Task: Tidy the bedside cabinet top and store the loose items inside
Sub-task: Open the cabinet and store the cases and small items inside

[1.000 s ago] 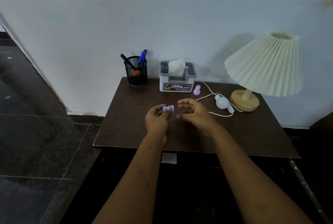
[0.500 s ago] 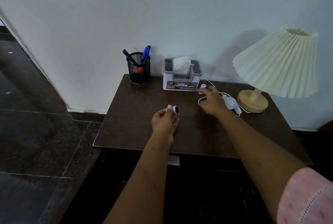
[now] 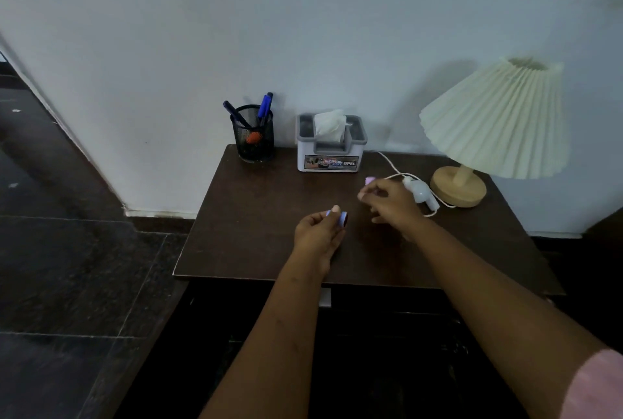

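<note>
The right hand point(image 3: 391, 204) is back off its reach now. Half a second ago it was stretched out flat by the grey tissue box point(image 3: 331, 145), fingers on the small pink plastic piece point(image 3: 370, 180); now it is drawn in toward the person, fingers curled, and the pink piece shows just past the fingertips. Is it lifted? Hard to call: the piece peeks out at the fingers' far edge, touching or very nearly so, and whether it is pinched or lying on the dark brown wooden cabinet top point(image 3: 256, 233) cannot be told from here.

The left hand point(image 3: 318, 233) has hardly moved. It is closed on the small blue cylinder with the dark end point(image 3: 338, 215), thumb over the top and fingers beneath, held just above the wood near the middle of the surface.

Reading it for the task, one loose item is secured and a second is being collected, so the gathering looks partly done. Nothing is stored inside yet.

Left alone at the back are the black mesh pen cup point(image 3: 253, 140) and the cream pleated lamp point(image 3: 495, 122), with its white cord and switch point(image 3: 419, 191) just beside the right hand.
</note>
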`<control>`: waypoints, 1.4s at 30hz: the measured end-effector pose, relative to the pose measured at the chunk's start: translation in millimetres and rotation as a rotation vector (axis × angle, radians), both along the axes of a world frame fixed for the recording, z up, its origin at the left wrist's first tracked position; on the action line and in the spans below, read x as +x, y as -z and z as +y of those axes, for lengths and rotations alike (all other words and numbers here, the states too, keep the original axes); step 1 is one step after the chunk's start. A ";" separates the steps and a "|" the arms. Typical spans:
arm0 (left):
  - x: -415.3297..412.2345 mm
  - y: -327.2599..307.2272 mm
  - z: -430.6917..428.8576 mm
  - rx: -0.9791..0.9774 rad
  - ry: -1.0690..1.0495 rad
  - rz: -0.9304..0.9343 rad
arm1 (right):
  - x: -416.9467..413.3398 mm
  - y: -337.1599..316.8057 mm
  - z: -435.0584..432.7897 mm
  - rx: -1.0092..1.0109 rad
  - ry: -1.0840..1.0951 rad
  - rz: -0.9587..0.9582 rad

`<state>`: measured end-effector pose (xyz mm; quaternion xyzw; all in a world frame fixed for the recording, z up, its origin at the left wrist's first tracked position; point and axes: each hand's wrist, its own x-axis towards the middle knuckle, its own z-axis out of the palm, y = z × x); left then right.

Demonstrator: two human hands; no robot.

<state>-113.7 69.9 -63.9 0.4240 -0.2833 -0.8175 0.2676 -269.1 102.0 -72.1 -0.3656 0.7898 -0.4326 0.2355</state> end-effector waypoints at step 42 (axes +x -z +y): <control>-52.7 137.1 113.5 -0.661 0.717 -0.866 | -31.1 154.1 171.4 0.511 0.203 0.195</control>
